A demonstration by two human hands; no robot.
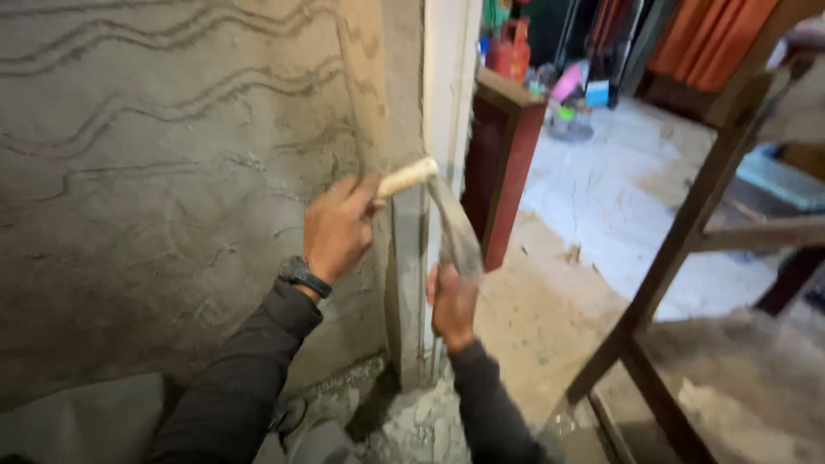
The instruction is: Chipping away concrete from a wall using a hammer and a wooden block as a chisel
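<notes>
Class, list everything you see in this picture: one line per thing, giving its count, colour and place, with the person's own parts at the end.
Plastered wall: one, grey-brown with wavy scored lines, filling the left.
Wall corner: one, grey, upright at centre.
Trowel: one, pale wooden handle and grey blade, at the corner edge.
Door frame: one, dark red, right of the corner.
Wooden trestle: one, brown, at the right.
Floor: one, whitish beyond the doorway, mortar-stained nearer.
Gas cylinder: one, red, top centre.
Cloth: one, orange, top right.
Wristwatch: one, black, on the left wrist.
Left hand: one, gripping the trowel handle.
Right hand: one, at the blade's lower end.
</notes>
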